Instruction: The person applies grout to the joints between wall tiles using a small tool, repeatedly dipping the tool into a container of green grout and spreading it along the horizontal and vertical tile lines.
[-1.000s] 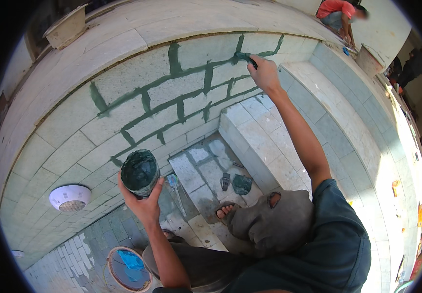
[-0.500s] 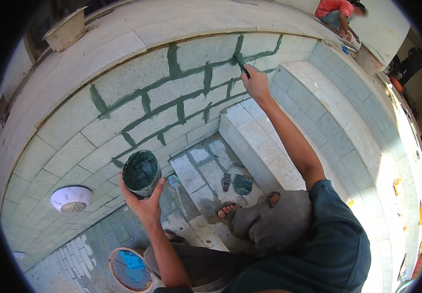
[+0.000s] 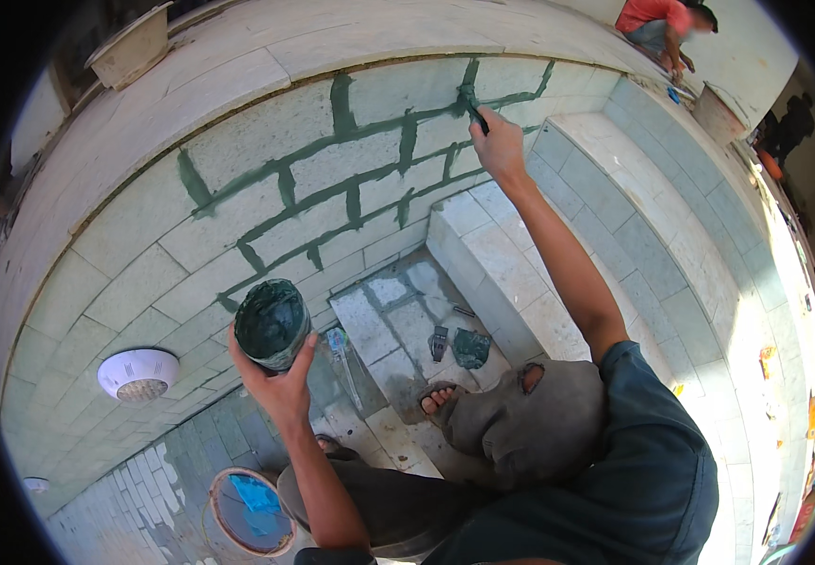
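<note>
My left hand (image 3: 277, 388) is wrapped round the lower part of a round tub (image 3: 294, 356), its mouth tilted up and dark green paste (image 3: 271, 318) coating the inside. Up at the tiled wall (image 3: 370, 174), my right hand (image 3: 500, 149) grips a small brush (image 3: 472, 106) by its dark handle. The brush's green-smeared head touches a joint where an upright and a lengthwise green band meet, near the wall's top edge. Wide green bands cover many joints between the pale tiles; the joints lower and farther left are bare of green.
Tiled steps (image 3: 615, 188) rise to the right. On the landing by my foot lie a dark wristwatch-like object (image 3: 439, 344) and a green-stained piece (image 3: 471, 348). A round wall light (image 3: 139, 375), a bucket (image 3: 255, 544) and a basin (image 3: 132, 49) are leftward. Another person (image 3: 657, 28) crouches at upper right.
The view has shifted slightly. My right hand and the brush sit a little closer to the upright green joint; the tub stays in my left hand.
</note>
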Tool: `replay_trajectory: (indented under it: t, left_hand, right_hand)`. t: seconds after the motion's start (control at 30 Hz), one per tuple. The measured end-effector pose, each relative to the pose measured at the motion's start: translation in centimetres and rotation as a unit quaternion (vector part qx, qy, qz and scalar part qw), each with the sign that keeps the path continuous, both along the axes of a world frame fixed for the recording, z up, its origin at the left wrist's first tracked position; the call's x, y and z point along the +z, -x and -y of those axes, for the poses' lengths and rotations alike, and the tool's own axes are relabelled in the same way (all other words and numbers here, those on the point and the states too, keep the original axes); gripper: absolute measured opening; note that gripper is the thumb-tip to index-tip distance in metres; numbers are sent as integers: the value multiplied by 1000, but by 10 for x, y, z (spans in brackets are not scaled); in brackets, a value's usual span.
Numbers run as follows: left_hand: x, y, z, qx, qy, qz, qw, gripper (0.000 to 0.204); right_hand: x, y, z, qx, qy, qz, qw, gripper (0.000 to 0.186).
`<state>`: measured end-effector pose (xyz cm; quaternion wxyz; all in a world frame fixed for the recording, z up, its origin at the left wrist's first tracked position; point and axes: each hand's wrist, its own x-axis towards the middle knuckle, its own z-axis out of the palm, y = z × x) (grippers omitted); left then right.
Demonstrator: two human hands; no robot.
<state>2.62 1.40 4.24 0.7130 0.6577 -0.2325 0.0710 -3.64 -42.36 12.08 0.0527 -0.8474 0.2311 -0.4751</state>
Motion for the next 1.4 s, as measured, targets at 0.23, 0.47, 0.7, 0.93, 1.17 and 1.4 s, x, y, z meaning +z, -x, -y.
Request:
replay_trajectory:
  t: [0.23,0.47,0.7,0.93,1.17,1.4]
  left_hand:
    - [0,-1,-9,1,-1,-5,1000,95]
    - [0,-1,-7,-6,11,1,1000,94]
    - [-2,-6,-7,-12,-4,15,1000,92]
    - [-5,-4,1,7,-50,45,998,91]
    - [2,3,18,23,-62,66,996,89]
    - [-8,-4,9,22,-28,39,999,88]
  right_hand:
    - [-47,7,-18,-7,-172,131,976,25]
    - [-48,-14,-11,19,-238,163,957,23]
    - [-64,-8,-80,123,-337,108,927,22]
    - [-46,28,-159,271,-461,-18,845,24]
    - [-64,75,-211,350,-540,-98,759,22]
    - [-57,96,-197,330,-567,-65,752,24]
